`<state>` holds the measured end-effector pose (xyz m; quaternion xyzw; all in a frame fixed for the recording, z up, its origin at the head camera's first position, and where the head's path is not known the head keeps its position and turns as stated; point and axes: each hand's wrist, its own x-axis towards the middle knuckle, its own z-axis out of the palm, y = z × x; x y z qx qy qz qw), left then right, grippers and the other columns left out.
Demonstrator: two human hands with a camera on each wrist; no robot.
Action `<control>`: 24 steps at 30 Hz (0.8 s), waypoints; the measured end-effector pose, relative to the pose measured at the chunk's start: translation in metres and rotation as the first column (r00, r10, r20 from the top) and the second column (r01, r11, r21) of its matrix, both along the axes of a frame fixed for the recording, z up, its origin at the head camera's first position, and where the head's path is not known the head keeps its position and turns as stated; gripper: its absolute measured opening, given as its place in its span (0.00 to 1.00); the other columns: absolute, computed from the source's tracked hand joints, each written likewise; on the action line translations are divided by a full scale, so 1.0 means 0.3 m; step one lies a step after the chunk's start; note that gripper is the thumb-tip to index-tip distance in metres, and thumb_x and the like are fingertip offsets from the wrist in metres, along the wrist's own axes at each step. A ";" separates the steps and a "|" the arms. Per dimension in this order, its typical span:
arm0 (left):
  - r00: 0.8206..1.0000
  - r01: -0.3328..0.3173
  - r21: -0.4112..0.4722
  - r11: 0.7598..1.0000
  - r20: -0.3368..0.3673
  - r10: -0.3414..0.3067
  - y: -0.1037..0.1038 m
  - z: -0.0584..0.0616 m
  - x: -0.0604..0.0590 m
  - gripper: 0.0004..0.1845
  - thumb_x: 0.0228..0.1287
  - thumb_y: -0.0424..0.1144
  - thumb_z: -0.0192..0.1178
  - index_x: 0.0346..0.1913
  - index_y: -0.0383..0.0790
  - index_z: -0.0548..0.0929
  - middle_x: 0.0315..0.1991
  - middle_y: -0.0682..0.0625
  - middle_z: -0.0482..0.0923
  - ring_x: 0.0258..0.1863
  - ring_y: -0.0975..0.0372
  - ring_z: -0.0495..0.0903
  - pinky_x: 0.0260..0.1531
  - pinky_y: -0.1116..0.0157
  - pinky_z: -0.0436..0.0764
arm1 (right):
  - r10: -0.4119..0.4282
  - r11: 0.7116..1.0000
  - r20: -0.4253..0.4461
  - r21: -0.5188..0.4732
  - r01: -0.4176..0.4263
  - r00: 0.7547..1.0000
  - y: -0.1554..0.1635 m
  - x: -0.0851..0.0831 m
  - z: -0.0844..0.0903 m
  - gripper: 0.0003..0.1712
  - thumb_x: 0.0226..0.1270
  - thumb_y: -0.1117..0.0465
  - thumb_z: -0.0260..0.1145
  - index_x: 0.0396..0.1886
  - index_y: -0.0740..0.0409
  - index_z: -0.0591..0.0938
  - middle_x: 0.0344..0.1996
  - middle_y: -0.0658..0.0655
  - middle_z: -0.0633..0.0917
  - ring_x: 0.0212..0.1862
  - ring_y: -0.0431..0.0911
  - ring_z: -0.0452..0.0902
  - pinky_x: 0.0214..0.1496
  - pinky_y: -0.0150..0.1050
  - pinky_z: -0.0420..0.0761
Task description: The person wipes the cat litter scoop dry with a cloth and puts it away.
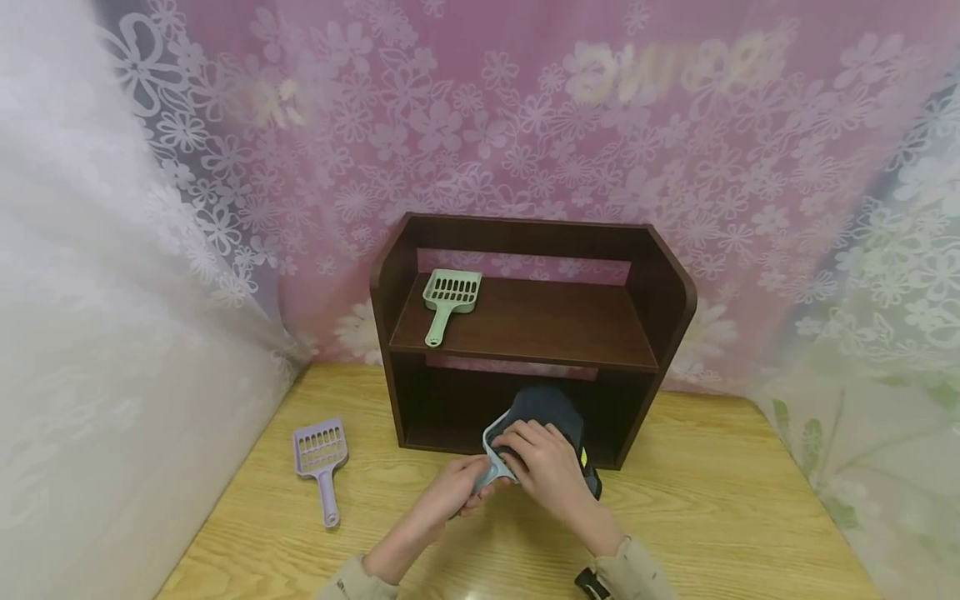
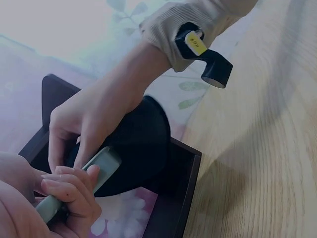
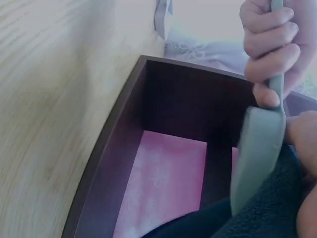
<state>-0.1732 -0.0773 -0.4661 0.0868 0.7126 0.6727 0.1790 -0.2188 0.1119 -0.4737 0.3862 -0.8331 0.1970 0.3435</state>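
Observation:
A grey-blue slotted scoop [image 1: 497, 457] is held in front of the lower bay of a dark brown shelf unit [image 1: 660, 275]. My left hand [image 1: 474, 490] grips its handle [image 2: 101, 168], fingers wrapped round it. My right hand [image 1: 525, 446] lies over the scoop's head and holds a dark cloth [image 2: 143, 141] bunched against it. The right wrist view shows the scoop's edge [image 3: 257, 148] against that cloth [image 3: 262, 218], with the left hand's fingers [image 3: 270, 44] above on the handle. The cloth hides most of the scoop's head.
A pale green scoop [image 1: 448, 298] lies at the left of the upper shelf. A lilac scoop [image 1: 322, 462] lies on the wooden table [image 1: 712, 508] left of the unit. Flowered curtains hang behind and on both sides.

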 end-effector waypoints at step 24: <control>0.999 -0.047 0.014 0.999 -0.017 0.047 -0.040 0.004 -0.013 0.23 0.81 0.43 0.46 0.49 0.25 0.83 0.21 0.55 0.67 0.16 0.71 0.58 0.16 0.76 0.59 | 0.067 0.967 -0.056 0.251 -0.051 0.996 0.164 -0.025 0.062 0.14 0.51 0.66 0.78 0.34 0.43 0.87 0.40 0.46 0.82 0.39 0.43 0.71 0.37 0.39 0.72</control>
